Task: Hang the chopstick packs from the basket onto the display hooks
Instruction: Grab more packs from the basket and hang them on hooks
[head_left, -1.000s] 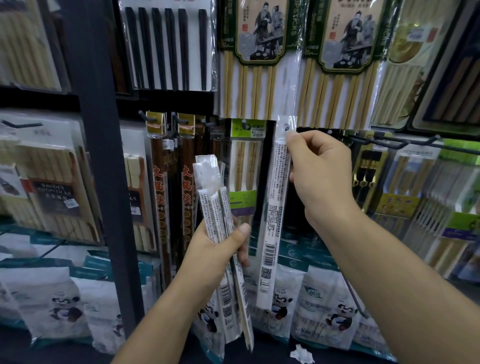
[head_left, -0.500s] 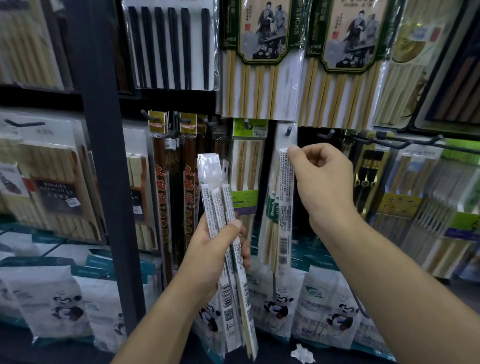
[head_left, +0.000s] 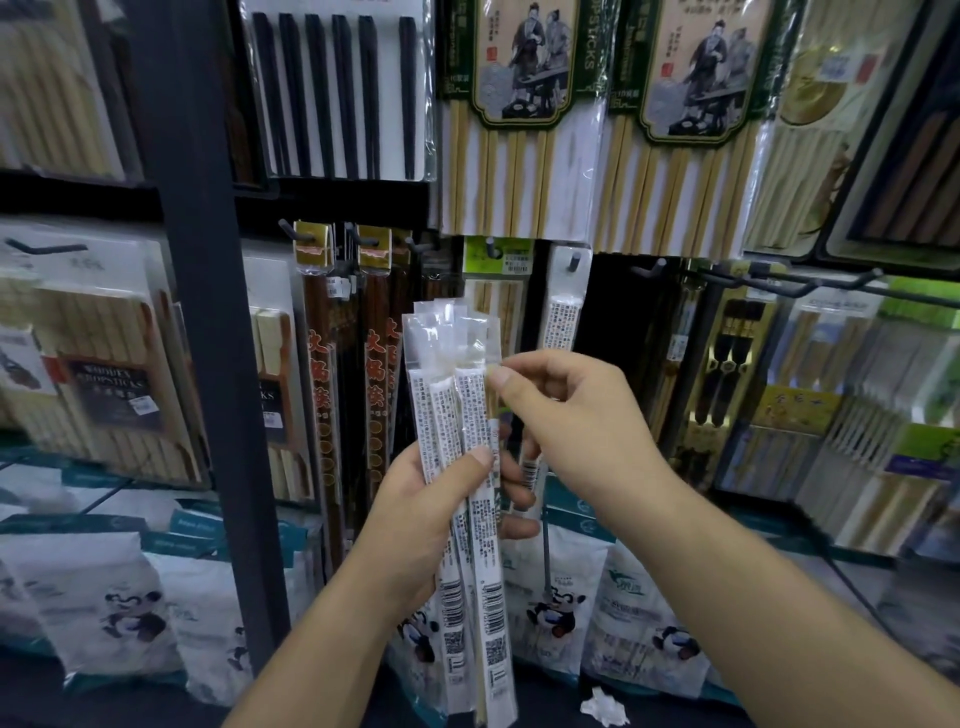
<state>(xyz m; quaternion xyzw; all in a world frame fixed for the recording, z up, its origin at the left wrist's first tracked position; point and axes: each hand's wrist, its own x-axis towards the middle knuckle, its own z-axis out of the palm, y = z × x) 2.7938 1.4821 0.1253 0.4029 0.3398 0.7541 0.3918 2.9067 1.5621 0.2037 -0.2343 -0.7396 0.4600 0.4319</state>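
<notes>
Right hand had left the hung pack on its hook and was pinching 1 pack atop the bundle, which the left hand gripped; apparently 3 remained unhung.

clear chopstick packs, upright, one hung

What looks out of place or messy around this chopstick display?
A small crumpled white scrap lies loose on the dark surface below the white panda-printed bags, looking like dropped litter. Nothing else stands out.
</notes>
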